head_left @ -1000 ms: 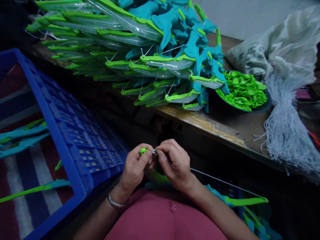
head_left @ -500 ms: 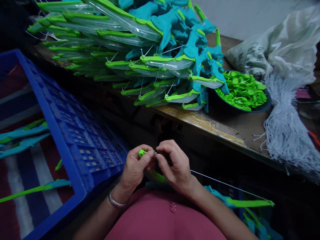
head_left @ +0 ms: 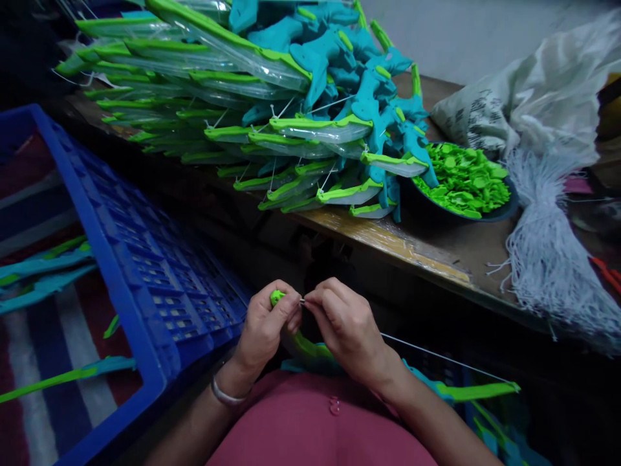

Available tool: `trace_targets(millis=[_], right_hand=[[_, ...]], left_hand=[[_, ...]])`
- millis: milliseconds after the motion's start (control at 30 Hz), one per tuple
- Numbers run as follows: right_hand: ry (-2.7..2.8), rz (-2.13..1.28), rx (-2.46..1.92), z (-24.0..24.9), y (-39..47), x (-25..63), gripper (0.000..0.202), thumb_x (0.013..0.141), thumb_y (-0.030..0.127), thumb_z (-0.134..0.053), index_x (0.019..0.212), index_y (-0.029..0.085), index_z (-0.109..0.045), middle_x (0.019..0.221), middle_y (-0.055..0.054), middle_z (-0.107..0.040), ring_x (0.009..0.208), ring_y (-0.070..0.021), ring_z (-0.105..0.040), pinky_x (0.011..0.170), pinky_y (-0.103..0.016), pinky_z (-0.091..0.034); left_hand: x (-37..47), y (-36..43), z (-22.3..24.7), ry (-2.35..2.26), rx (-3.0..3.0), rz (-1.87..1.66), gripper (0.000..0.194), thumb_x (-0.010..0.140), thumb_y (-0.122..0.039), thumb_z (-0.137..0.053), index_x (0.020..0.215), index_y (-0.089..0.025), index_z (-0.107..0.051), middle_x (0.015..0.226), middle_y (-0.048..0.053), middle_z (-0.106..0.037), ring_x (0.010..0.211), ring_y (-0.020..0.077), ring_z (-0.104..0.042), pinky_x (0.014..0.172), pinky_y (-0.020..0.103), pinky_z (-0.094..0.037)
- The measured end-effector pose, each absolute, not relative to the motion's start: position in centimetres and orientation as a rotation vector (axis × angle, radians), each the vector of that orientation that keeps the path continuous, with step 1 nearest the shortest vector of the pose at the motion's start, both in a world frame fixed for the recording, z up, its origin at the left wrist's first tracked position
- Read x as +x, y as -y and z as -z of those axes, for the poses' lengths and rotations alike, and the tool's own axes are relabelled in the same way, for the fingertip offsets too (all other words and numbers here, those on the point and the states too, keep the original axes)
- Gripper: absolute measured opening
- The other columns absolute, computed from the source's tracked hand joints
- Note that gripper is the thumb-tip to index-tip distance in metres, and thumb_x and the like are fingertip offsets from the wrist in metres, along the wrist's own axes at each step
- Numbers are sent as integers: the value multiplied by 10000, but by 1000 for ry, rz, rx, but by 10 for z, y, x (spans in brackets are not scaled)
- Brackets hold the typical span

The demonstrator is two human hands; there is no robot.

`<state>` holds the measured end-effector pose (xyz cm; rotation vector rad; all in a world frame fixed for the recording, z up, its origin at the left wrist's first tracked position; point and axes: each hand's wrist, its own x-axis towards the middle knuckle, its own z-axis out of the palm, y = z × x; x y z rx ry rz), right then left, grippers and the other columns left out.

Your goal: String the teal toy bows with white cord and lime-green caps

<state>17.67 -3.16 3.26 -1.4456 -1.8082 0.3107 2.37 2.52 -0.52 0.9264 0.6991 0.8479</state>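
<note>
My left hand (head_left: 272, 323) pinches a small bright green piece (head_left: 277, 297) between thumb and fingers, below the table edge. Facing it, my right hand (head_left: 347, 327) is closed, its thumb and fingertips on the string end between the two hands. A white string (head_left: 449, 357) stretches from behind my right wrist to the tip of a green and teal toy bow (head_left: 478, 391) lying across my lap. The middle of that bow is hidden under my right hand and forearm.
Teal and green toy bows (head_left: 320, 129) are piled on the table (head_left: 388, 243). A dark bowl (head_left: 507, 210) holds green pieces, beside a bundle of white strings (head_left: 550, 252) and a plastic sack (head_left: 478, 116). A blue crate (head_left: 109, 272) with more bows stands at left.
My right thumb and fingers have closed together at the string end. The view has shifted slightly, and the bow's tip sits a little further left.
</note>
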Motion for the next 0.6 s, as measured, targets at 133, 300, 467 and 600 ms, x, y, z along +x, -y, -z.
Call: trace_targets(millis=[133, 300, 467, 600], right_hand=[[1913, -367, -1589, -35, 48, 183, 192, 1052, 130, -452, 940, 143, -608, 868, -49, -578, 743, -148, -546, 665, -270, -434], [2077, -222, -1703, -39, 66, 180, 252, 1017, 80, -389, 858, 165, -565, 829, -47, -551, 704, -166, -503, 616, -293, -383], [2048, 146, -1714, -53, 67, 171, 237, 943, 42, -411, 797, 175, -541, 765, -53, -540, 654, -178, -486, 581, -312, -386], [1875, 411, -1544, -73, 64, 174, 197, 942, 34, -432, 962, 113, -612, 783, -89, -596, 696, -195, -547, 603, -317, -450]], left_hand=[[25, -26, 13, -711, 939, -810, 250, 984, -345, -657, 802, -198, -570, 553, -62, -471, 494, 86, -459, 497, 207, -401], [30, -26, 16, -664, 898, -780, 275, 960, -383, -688, 800, -191, -571, 564, -55, -474, 487, 82, -445, 483, 202, -383], [46, -27, -7, -530, 813, -749, 299, 904, -391, -753, 770, -175, -595, 568, -48, -459, 483, 72, -437, 474, 185, -367], [70, -40, -50, -423, 714, -835, 373, 824, -394, -823, 675, -162, -571, 559, -50, -409, 468, 73, -406, 431, 181, -352]])
